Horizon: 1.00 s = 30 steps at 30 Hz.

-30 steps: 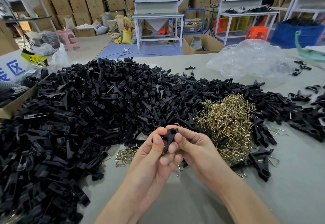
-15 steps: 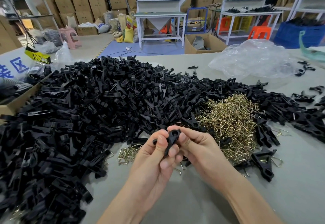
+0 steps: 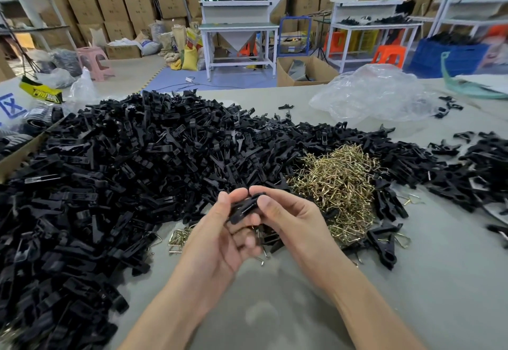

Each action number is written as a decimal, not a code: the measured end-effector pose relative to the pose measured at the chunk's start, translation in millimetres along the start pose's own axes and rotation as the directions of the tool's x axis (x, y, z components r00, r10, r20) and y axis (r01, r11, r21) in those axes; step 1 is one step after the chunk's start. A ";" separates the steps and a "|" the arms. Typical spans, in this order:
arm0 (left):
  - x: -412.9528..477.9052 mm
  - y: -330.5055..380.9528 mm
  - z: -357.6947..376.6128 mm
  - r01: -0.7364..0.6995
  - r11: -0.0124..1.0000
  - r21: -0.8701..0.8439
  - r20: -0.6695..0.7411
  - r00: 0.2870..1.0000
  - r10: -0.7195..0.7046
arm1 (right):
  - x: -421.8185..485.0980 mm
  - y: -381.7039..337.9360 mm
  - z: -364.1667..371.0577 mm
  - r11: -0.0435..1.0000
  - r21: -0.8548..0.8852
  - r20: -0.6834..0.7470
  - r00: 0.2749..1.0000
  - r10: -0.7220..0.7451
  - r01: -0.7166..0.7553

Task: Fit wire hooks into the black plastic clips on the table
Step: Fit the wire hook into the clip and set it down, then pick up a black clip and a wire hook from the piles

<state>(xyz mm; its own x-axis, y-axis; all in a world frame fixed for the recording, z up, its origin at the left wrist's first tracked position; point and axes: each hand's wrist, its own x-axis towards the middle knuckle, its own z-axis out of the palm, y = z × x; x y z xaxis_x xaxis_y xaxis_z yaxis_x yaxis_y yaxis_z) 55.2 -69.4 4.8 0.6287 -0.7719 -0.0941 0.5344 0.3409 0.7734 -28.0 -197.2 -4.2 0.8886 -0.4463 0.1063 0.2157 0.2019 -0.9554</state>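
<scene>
Hands [image 3: 220, 235] [image 3: 291, 219] meet mid-table, fingers [image 3: 265, 202] pinching one black clip [image 3: 243, 208].

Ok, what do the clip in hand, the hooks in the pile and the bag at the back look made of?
Clip: matte black with a moulded shape, likely plastic.
Hooks: thin bent wire with a shiny brass-yellow sheen. Probably plated steel, but the base metal can't be told.
Bag: clear, crinkled, glossy film, likely thin polythene.
</scene>
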 end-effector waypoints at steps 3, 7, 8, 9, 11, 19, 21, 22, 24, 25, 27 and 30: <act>-8.6 -2.5 8.7 -0.140 0.936 0.323 -0.027 0.987 0.157 | -10.5 -9.0 -6.6 0.998 -0.052 -0.078 0.996 -0.049 0.045; -18.6 -18.0 31.8 -0.267 0.642 0.719 0.090 0.951 0.295 | -36.2 -25.3 -28.9 0.992 -0.075 -0.131 0.985 -0.110 0.101; -17.9 -21.2 40.8 -0.291 0.586 0.757 0.145 0.948 0.283 | -44.7 -31.6 -37.6 0.988 -0.102 -0.155 0.979 -0.133 0.118; -16.6 -24.9 51.1 -0.325 0.550 0.769 0.215 0.942 0.257 | -53.4 -38.7 -48.6 0.983 -0.127 -0.184 0.971 -0.155 0.133; -10.0 -35.0 78.5 -0.395 0.479 0.784 0.336 0.919 0.208 | -71.6 -54.3 -72.8 0.977 -0.139 -0.266 0.945 -0.193 0.160; 74.0 -81.6 295.6 -0.394 0.488 0.779 0.428 0.903 0.046 | -130.8 -108.8 -147.4 0.975 0.041 -0.742 0.661 -0.116 0.217; 79.1 -92.7 319.1 -0.375 0.437 0.818 0.425 0.905 -0.018 | -141.8 -115.4 -151.1 0.981 0.010 -0.757 0.642 -0.119 0.193; 75.7 -97.3 318.3 -0.405 0.400 0.822 0.444 0.896 -0.006 | -146.9 -117.6 -151.2 0.983 -0.016 -0.757 0.641 -0.130 0.181; 59.4 -102.5 293.8 -0.490 0.312 0.814 0.504 0.863 0.038 | -155.4 -117.9 -149.6 0.984 -0.075 -0.742 0.650 -0.163 0.162; 49.4 -102.7 272.3 -0.516 0.248 0.820 0.519 0.853 0.059 | -157.7 -115.9 -147.3 0.983 -0.108 -0.728 0.662 -0.179 0.147; 28.8 -97.9 215.7 -0.541 0.067 0.838 0.532 0.838 0.123 | -156.9 -108.8 -137.8 0.980 -0.164 -0.679 0.707 -0.196 0.114; -1.0 -79.7 120.2 -0.442 -0.247 0.862 0.500 0.822 0.273 | -142.7 -89.6 -114.1 0.971 -0.221 -0.599 0.773 -0.208 0.090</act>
<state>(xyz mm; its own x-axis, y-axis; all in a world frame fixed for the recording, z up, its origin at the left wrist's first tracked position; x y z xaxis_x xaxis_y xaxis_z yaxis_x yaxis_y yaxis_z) -55.9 -160.3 18.6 0.3801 -0.8097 0.4471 -0.8972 -0.2052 0.3910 -220.3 -251.0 34.8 0.3998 -0.9093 0.1153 0.1996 -0.0365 -0.9792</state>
